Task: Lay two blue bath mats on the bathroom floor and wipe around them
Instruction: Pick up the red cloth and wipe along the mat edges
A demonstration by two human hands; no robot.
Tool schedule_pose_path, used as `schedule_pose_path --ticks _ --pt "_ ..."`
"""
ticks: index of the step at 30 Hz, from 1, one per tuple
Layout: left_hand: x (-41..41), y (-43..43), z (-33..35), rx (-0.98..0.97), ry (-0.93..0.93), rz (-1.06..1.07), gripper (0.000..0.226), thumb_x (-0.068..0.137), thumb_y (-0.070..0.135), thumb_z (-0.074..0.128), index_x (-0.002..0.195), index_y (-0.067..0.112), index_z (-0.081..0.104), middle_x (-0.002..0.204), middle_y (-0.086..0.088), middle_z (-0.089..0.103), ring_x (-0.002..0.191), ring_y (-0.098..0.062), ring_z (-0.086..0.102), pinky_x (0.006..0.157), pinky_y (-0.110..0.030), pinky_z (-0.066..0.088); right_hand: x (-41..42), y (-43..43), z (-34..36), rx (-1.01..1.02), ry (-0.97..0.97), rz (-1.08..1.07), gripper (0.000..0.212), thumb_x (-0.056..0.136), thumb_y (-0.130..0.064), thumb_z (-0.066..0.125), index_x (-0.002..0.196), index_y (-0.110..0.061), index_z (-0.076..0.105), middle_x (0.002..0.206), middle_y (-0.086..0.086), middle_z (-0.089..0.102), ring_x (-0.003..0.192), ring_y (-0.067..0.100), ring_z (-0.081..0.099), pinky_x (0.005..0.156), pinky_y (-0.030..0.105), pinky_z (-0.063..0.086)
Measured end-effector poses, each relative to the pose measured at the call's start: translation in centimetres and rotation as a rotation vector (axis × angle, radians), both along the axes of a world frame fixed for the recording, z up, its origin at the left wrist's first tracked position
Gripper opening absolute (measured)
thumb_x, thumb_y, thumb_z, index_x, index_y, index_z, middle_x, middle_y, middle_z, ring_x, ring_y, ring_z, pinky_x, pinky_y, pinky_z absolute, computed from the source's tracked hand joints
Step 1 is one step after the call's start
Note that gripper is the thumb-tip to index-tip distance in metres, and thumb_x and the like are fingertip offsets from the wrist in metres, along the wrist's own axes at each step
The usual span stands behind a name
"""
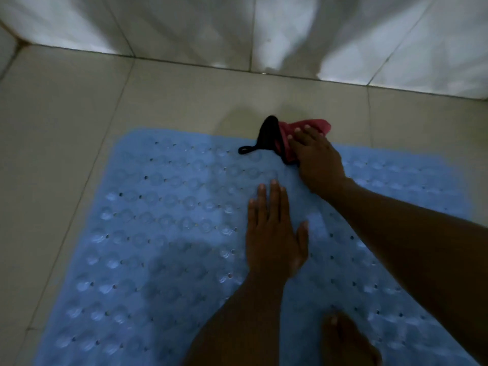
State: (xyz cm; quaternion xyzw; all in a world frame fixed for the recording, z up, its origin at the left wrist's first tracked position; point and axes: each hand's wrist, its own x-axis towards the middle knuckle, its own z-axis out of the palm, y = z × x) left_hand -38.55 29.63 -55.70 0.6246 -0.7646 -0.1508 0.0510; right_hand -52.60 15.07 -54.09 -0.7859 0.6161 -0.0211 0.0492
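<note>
On the beige tiled floor (66, 107), close to the white tiled wall (184, 25), lies a light blue mat (163, 233). It is translucent, with rounded corners, and its surface is covered with rows of round suction bumps and small holes. The mat fills most of the lower part of the view, and its far edge stays a little apart from the wall. Only one mat can be made out clearly; whether a second mat lies beside it on the right I cannot tell. The left hand (274, 241) rests flat on the middle of the mat, palm down, fingers straight and loosely spread, holding nothing. The right hand (317, 159) reaches further, to the far edge of the mat, and presses on a red cloth (303, 130) with a black trim and a small black loop. Its fingers (303, 134) lie over the cloth, bent slightly and grasping it against the floor. The cloth sits partly on the mat edge and partly on the bare tile just beyond it. A bare foot (348, 342) stands on the mat near the bottom, below the right forearm.
</note>
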Motion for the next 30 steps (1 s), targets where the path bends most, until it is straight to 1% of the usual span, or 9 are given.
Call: schedule_pose_path --ticks 4,7,11,13,16,19,22,26,30 --pt "-0.2 0.0 0.0 -0.007 -0.029 -0.017 0.080 0.102 0.057 0.027 0.162 0.008 0.006 0.171 -0.011 -0.007 0.157 -0.030 -0.012 0.127 -0.050 0.000 -2.3 -0.9 1.2 0.075 0.025 -0.042 0.054 0.092 -0.013 0.034 0.142 -0.005 0.053 0.151 0.021 0.046 0.143 0.042 0.036 0.117 0.051 0.031" --pt "-0.3 -0.2 -0.1 0.009 -0.039 -0.005 0.080 0.102 0.056 0.028 0.162 0.008 0.005 0.170 -0.011 -0.008 0.156 -0.031 -0.013 0.126 -0.050 -0.001 -5.6 -1.5 1.9 0.084 0.067 -0.132 0.048 0.101 -0.008 0.041 0.149 -0.009 0.045 0.158 0.015 0.037 0.147 0.036 0.029 0.118 0.046 0.026" --pt "-3.3 -1.3 0.2 0.024 -0.007 -0.228 0.074 0.103 0.054 0.017 0.163 0.016 -0.005 0.168 -0.010 -0.020 0.154 -0.027 -0.025 0.125 -0.048 -0.011 -10.7 -0.9 2.5 0.127 0.095 -0.271 0.051 0.098 -0.011 0.050 0.149 -0.008 0.043 0.156 0.017 0.039 0.146 0.037 0.030 0.117 0.048 0.027" --pt "-7.3 -1.9 0.0 0.030 0.035 -0.297 0.073 0.103 0.055 0.015 0.163 0.016 0.003 0.169 -0.012 -0.016 0.154 -0.030 -0.021 0.125 -0.051 -0.006 -13.4 0.1 2.7 0.155 0.099 -0.344 0.050 0.097 -0.012 0.053 0.146 -0.006 0.045 0.152 0.019 0.041 0.144 0.038 0.032 0.115 0.051 0.030" --pt "-11.6 -1.7 -0.2 -0.002 0.104 -0.217 0.071 0.102 0.054 0.028 0.162 0.018 0.021 0.170 -0.015 0.002 0.157 -0.036 -0.005 0.124 -0.057 0.006 -17.4 1.8 2.7 0.178 0.089 -0.424 0.048 0.100 -0.012 0.049 0.147 -0.007 0.045 0.156 0.018 0.038 0.146 0.037 0.029 0.117 0.050 0.030" --pt "-11.5 -1.3 -1.3 -0.136 0.114 -0.151 0.071 0.100 0.053 0.040 0.161 0.019 0.027 0.169 -0.015 0.010 0.157 -0.035 0.003 0.124 -0.056 0.009 -20.8 3.0 2.1 0.156 0.089 -0.464 0.049 0.100 -0.011 0.048 0.149 -0.010 0.043 0.159 0.015 0.035 0.148 0.034 0.028 0.115 0.046 0.030" --pt "-11.3 -1.3 -1.1 -0.123 0.070 -0.164 0.074 0.099 0.055 0.037 0.163 0.022 0.019 0.171 -0.013 0.003 0.157 -0.033 -0.003 0.125 -0.055 0.006 -22.2 3.4 1.8 0.135 0.087 -0.497 0.050 0.098 -0.010 0.053 0.147 -0.011 0.046 0.157 0.014 0.039 0.147 0.033 0.030 0.114 0.046 0.033" --pt "-11.4 -1.6 -0.7 -0.039 -0.017 -0.180 0.075 0.099 0.061 0.025 0.164 0.027 0.008 0.171 -0.009 -0.010 0.156 -0.029 -0.014 0.126 -0.053 0.001 -24.3 4.4 2.4 0.157 0.055 -0.574 0.038 0.097 -0.009 0.048 0.134 -0.011 0.057 0.144 0.015 0.049 0.139 0.035 0.039 0.109 0.048 0.039" --pt "-11.3 -1.7 -0.6 -0.045 -0.028 -0.157 0.075 0.099 0.063 0.024 0.163 0.028 0.010 0.171 -0.009 -0.006 0.157 -0.029 -0.010 0.126 -0.052 0.003 -26.6 6.9 2.0 0.142 0.054 -0.630 0.033 0.099 -0.012 0.044 0.129 -0.013 0.058 0.145 0.014 0.048 0.139 0.034 0.039 0.107 0.050 0.042"
